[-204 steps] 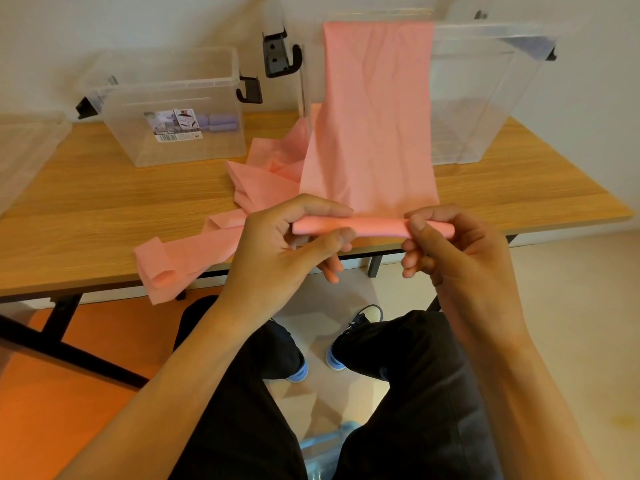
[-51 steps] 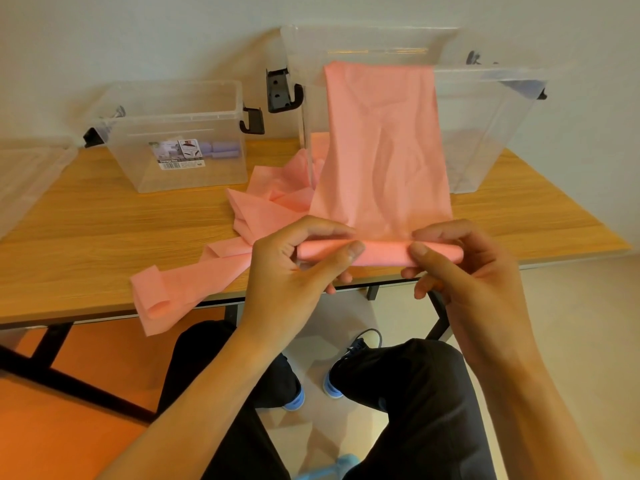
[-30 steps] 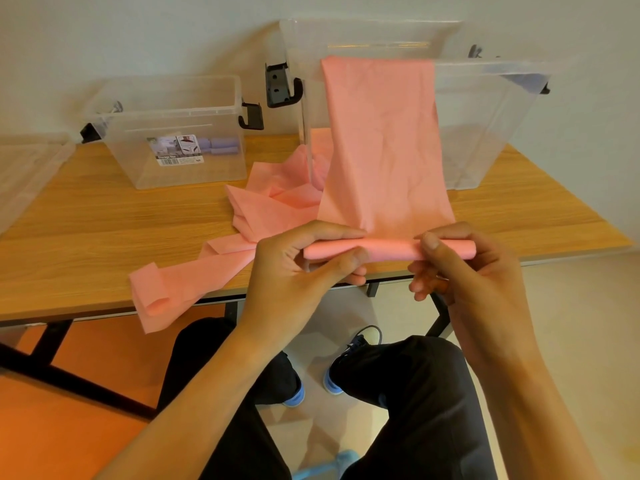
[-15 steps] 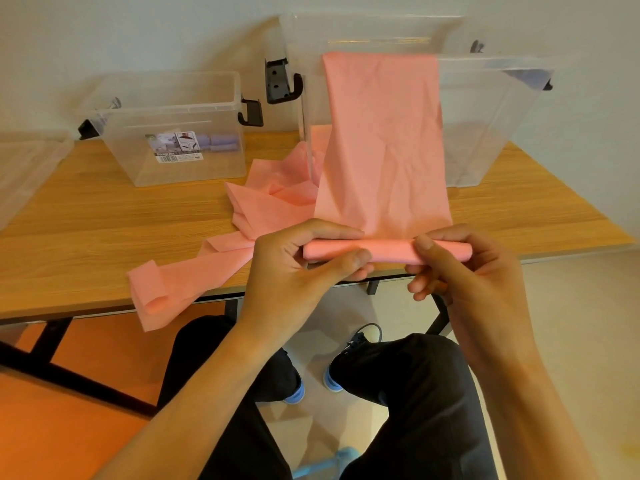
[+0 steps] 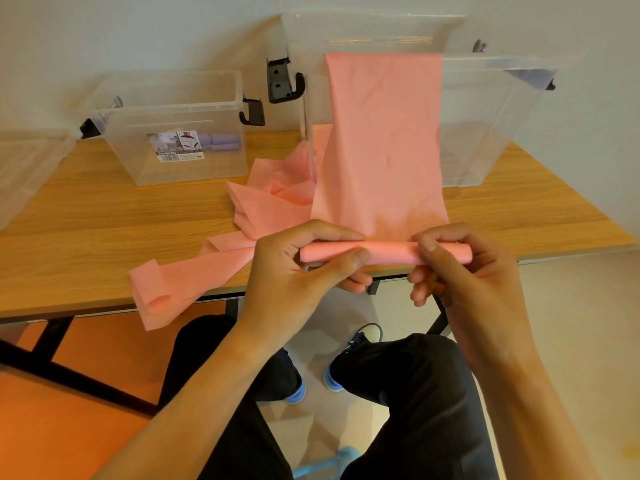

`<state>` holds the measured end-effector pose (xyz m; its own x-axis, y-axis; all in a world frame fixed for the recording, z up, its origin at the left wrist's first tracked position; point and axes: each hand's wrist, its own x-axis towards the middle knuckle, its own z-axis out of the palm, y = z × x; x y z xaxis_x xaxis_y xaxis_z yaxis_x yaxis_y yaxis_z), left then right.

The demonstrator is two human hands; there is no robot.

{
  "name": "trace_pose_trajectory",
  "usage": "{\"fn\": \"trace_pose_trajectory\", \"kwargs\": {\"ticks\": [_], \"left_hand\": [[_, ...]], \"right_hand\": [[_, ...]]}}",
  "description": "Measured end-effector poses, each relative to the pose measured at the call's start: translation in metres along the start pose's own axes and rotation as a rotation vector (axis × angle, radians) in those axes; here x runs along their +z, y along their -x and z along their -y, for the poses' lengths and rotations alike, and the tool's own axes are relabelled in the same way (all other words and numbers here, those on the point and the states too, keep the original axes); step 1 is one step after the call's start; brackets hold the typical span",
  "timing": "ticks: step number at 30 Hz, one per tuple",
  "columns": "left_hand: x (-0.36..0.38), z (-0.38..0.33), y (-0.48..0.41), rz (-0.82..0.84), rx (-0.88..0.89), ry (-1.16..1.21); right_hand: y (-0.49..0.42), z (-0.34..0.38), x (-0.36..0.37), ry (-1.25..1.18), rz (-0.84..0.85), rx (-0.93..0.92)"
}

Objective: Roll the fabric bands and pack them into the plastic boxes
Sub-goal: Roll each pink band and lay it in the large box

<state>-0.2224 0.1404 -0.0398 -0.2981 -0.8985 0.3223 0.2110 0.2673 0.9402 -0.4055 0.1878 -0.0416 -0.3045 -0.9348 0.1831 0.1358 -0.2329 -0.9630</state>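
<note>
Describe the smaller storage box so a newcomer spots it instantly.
On the wooden table, look left of the pink fabric band. The smaller clear box stands there; unlike the taller box the band drapes over, it bears a barcode label and holds lilac rolls.

Soft, warm, even light; sharp centre, wide-angle bending at edges.

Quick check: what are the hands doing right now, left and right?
Left hand: pinches the rolled end of the pink fabric band.
Right hand: pinches the same roll at its other end.
</note>
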Motion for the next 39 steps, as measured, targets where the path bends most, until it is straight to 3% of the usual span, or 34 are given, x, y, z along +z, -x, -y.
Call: {"fn": "trace_pose_trajectory", "kwargs": {"ticks": [5,39], "left_hand": [[0.0014,-0.0001,-0.0004,-0.022,-0.017,0.002],[-0.0008,-0.0006,0.0013,-0.009,-0.015,0.009]], "right_hand": [[0.0006,-0.0009,0.0007,0.003,0.060,0.013],[0.0004,0.0018,-0.0019,-0.010,0.053,0.025]]}}
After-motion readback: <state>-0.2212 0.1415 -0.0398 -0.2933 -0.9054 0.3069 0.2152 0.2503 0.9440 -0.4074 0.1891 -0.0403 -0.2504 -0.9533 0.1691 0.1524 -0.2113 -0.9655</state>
